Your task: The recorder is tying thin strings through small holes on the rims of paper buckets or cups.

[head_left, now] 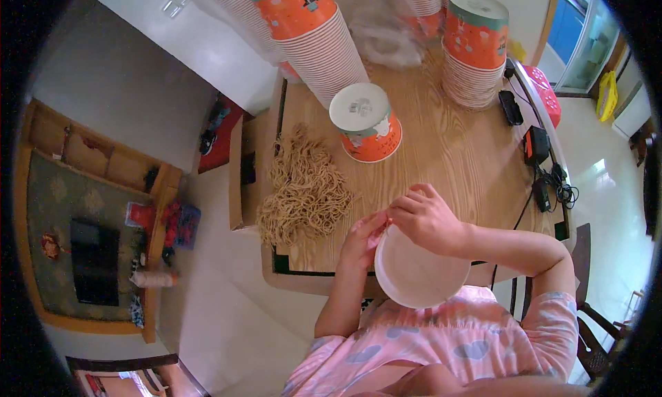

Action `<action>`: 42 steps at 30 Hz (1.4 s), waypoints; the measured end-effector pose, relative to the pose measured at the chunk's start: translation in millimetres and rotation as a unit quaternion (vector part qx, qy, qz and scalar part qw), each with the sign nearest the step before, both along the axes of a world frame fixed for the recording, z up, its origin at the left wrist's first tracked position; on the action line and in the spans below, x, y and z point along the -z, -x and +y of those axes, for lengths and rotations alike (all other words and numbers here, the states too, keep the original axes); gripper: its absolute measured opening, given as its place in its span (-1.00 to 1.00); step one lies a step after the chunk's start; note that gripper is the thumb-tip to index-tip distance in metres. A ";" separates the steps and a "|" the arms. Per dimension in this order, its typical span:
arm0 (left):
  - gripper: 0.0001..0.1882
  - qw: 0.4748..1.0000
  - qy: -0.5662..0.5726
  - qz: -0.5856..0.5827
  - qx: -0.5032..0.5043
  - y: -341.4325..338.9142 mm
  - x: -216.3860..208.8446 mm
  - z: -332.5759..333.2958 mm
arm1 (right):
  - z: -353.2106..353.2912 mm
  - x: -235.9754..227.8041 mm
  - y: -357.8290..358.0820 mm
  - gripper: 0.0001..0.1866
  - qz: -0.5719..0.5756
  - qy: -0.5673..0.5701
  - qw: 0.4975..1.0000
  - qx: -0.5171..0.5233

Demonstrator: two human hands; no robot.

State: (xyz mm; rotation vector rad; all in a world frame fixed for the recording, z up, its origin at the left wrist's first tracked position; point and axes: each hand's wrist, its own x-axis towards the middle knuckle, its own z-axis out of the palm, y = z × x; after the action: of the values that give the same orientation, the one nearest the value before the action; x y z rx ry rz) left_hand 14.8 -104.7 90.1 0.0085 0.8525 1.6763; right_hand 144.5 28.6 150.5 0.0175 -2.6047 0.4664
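A paper bucket [424,273] is held close to my body, its white, round inside facing up. My left hand [365,237] grips the bucket's rim on its left side. Right beside it, the fingers of my right hand [429,219] are pinched together at the same edge; whatever is between them is too small to make out. A loose heap of tan cords [307,190] lies on the table left of my hands. Beyond them, a short orange and green paper bucket [365,124] stands upside down, its pale base up.
Tall stacks of nested paper buckets rise at the back left [321,52] and back right [476,52] of the wooden table [420,131]. Clear plastic wrapping [386,38] lies between them. A black adapter with coiled cables [545,186] sits along the right edge. A cardboard box [245,176] stands at the left.
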 end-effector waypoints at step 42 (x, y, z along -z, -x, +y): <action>-0.75 0.879 0.088 0.461 -0.082 -16.0 -24.1 -2.9 | 13.8 -8.1 14.6 -0.83 -0.169 0.293 0.940 0.042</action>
State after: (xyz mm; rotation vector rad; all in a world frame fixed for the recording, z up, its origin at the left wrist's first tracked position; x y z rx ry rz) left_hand 30.8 -107.6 114.3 0.6766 1.7523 1.7259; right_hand 130.0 42.4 158.6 -0.4029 -2.6602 1.2915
